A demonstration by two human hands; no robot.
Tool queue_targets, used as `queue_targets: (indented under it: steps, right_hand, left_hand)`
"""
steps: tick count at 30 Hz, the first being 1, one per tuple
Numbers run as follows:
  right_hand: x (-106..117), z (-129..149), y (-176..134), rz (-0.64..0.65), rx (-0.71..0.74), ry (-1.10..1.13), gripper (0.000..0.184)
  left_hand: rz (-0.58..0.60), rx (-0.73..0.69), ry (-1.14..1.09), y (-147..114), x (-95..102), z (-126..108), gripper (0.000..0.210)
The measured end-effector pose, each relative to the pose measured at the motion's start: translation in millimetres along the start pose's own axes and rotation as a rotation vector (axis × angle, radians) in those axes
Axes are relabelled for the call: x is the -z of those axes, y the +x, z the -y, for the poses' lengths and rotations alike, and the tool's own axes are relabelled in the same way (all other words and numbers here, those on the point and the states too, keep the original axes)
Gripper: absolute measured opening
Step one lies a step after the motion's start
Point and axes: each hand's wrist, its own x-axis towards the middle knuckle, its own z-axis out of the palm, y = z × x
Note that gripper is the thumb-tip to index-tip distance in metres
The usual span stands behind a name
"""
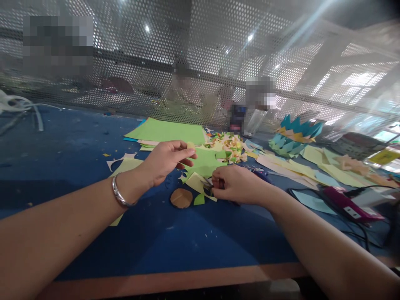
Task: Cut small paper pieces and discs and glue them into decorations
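Observation:
My left hand (168,160) pinches a small piece of yellow paper (191,146) between thumb and fingers, raised above the table. In my right hand (237,183) is a pair of scissors (205,183), blades pointing left over a pale yellow paper (195,182). Part of their handles is hidden by my fingers. Beneath lies a light green sheet (204,160). Just in front of the hands rest a round brown disc (181,198) and a small green cut piece (199,199). Behind the right hand is a heap of curled paper petals (231,148).
A stack of green sheets (171,131) lies at the back. Zigzag-cut blue and green paper (293,133) stands at right, near scattered strips (287,166). A magenta power strip (350,204) with black cables is at far right. Perforated metal screen (140,75) rises behind the blue table (175,246).

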Motion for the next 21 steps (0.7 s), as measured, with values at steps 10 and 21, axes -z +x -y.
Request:
queue_targets:
  steps: [10, 21]
  right_hand:
    - [-0.7, -10.6, 6.8, -0.252, -0.057, 0.19, 0.011]
    - [-2.2, -4.3, 5.1, -0.397, -0.004, 0.349, 0.009]
  left_hand:
    - [0.225, 0.078, 0.063, -14.9, -15.5, -0.7, 0.02]
    - [0.236, 0.155, -0.12, -14.2, -17.8, -3.9, 0.025]
